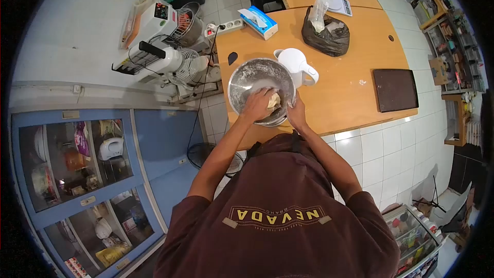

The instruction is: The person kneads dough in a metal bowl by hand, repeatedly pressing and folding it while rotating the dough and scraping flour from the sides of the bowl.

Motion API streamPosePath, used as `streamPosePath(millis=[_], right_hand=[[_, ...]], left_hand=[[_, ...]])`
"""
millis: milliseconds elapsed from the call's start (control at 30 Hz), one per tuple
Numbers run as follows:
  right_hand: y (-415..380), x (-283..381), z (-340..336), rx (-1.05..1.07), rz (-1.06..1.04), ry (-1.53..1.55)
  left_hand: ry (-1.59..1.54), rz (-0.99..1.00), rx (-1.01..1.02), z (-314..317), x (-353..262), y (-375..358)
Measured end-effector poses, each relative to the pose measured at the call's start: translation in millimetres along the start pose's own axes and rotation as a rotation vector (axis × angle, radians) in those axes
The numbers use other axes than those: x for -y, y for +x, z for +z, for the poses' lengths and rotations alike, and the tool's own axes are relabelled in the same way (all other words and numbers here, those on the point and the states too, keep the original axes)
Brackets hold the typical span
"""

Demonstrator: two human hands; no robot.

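Wooden table [355, 87] carries a floured bowl [247, 80] at its near edge. Left hand [256, 105] presses into dough [274, 101] just right of it; right hand [296, 113] grips the rim. Hard kneading could tip the bowl off; jug [298, 64] stands just beyond.

"NEVADA" printed on brown shirt [278, 215], upside down.

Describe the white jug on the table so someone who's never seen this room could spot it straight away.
Start at the big wooden table and find the flour-dusted metal bowl where both of the person's hands work the dough. The white jug stands right behind that bowl, against its rim. It is the only plain white, handled vessel there, unlike the black bag and blue box farther back.
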State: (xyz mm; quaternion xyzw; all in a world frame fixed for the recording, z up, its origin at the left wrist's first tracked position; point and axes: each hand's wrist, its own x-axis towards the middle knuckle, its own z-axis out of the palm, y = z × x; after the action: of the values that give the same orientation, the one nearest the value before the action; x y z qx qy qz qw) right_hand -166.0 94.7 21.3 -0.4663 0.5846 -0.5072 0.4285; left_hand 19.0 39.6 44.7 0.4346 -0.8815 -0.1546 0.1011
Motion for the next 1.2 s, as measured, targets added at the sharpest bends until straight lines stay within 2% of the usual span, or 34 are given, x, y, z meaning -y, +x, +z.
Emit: streamPosePath(millis=[33,133,333,533,633,667,767,800,933,1033,1133,1200], right_hand=[[1.5,-2.7,0.6,-0.006,-0.006,-0.02],[2.9,-4.3,1.4,-0.022,-0.02,-0.061],[3.2,-2.0,0.2,-0.024,-0.014,-0.118],[4.9,8.5,-2.8,-0.025,-0.04,-0.109],[2.3,6.4,-2.2,-0.01,0.012,-0.101],[3.3,3.4,-3.3,-0.009,0.017,-0.097],[2.0,6.2,-4.8,-0.023,0.032,-0.136],[1.4,7.9,-4.6,-0.028,0.038,-0.157],[1.9,-0.7,-2.8,0.001,-0.011,-0.167],[0.1,6.8,-4.4,0.016,-0.03,-0.151],[-0.9,9.1,-4.7,0.015,-0.022,-0.151],[-0.1,9.9,-4.7,0.022,0.012,-0.141]], left_hand=[[-0.094,-0.052,0.064,3.3,-0.2,1.1],[0.063,-0.069,0.039,6.2,-8.2,2.6],[0.138,-0.187,0.117,5.0,-16.5,20.1],[-0.034,-0.279,-0.202,35.6,4.6,34.6],[-0.344,-0.564,-0.273,40.5,23.8,42.9],[-0.478,-0.543,-0.481,47.3,30.4,45.5],[-0.524,-0.59,-0.362,22.2,35.5,38.5],[-0.542,-0.565,-0.283,0.9,26.4,33.8],[-0.118,-0.209,-0.129,-52.6,5.7,24.1],[-0.26,-0.08,-0.092,-37.6,16.8,22.9],[-0.5,-0.289,0.165,-26.5,25.6,20.6],[-0.479,-0.126,-0.046,-23.1,18.3,18.0]])
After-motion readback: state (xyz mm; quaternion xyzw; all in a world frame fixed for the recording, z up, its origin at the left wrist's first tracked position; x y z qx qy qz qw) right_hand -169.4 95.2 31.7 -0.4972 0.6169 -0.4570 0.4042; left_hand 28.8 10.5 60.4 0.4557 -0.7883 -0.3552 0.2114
